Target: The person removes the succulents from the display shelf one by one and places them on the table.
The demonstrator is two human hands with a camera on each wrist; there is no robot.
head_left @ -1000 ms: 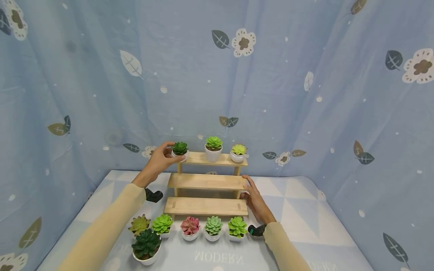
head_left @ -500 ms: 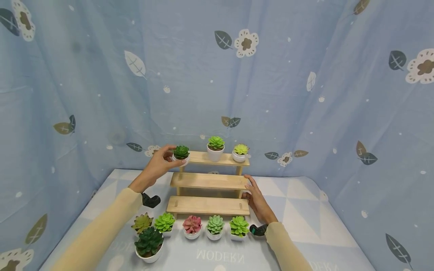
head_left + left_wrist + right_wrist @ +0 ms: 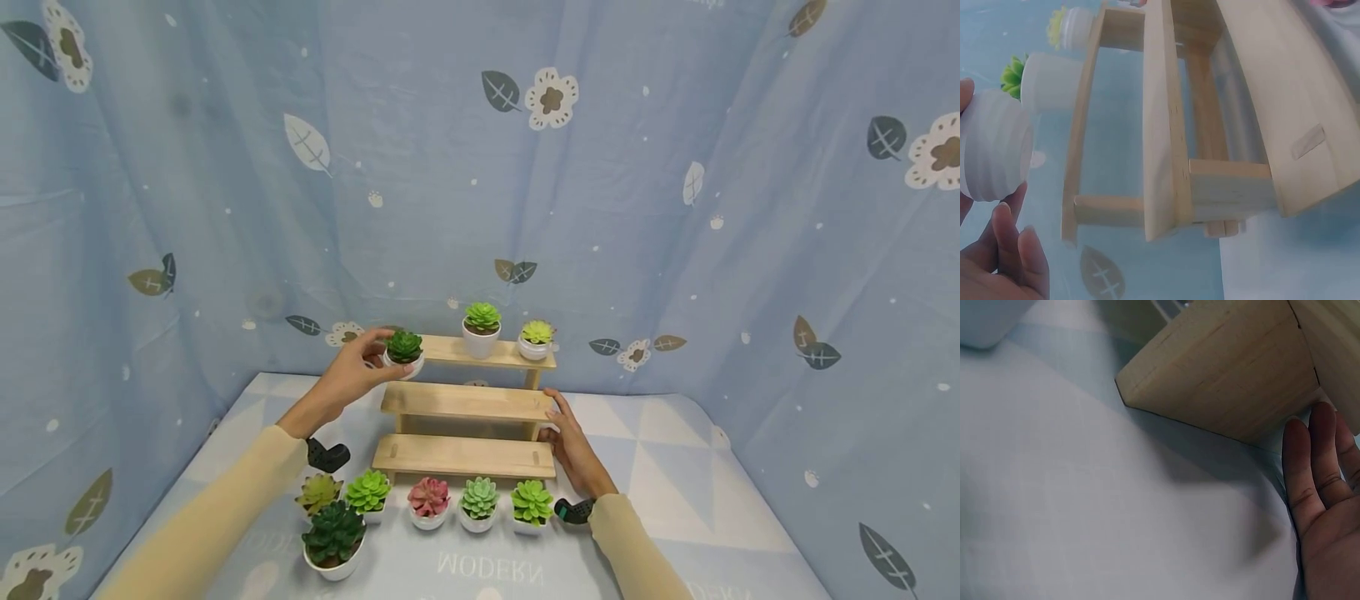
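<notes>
My left hand (image 3: 352, 375) holds a white ribbed pot (image 3: 997, 147) with a dark green succulent (image 3: 405, 347) by its sides, at the left end of the top shelf. In the left wrist view, a gap shows between this pot and the shelf. My right hand (image 3: 570, 446) grips the right end of the three-tier wooden plant stand (image 3: 465, 402) at its middle shelf, some fingers (image 3: 1297, 456) reaching beneath the board. A green succulent in a white pot (image 3: 480, 343) and a yellow-green one (image 3: 535, 348) stand on the top shelf.
In front of the stand, a pink succulent (image 3: 429, 497), a pale green one (image 3: 478, 500) and a bright green one (image 3: 531, 502) form a row. Farther left cluster another bright green succulent (image 3: 367, 492), an olive one (image 3: 318, 492) and a large dark one (image 3: 333, 533). A patterned curtain (image 3: 420, 167) hangs behind.
My left hand has drawn the dark green succulent slightly down and toward me from the top shelf's left end. The right hand keeps its place on the stand. The head view has shifted slightly.
</notes>
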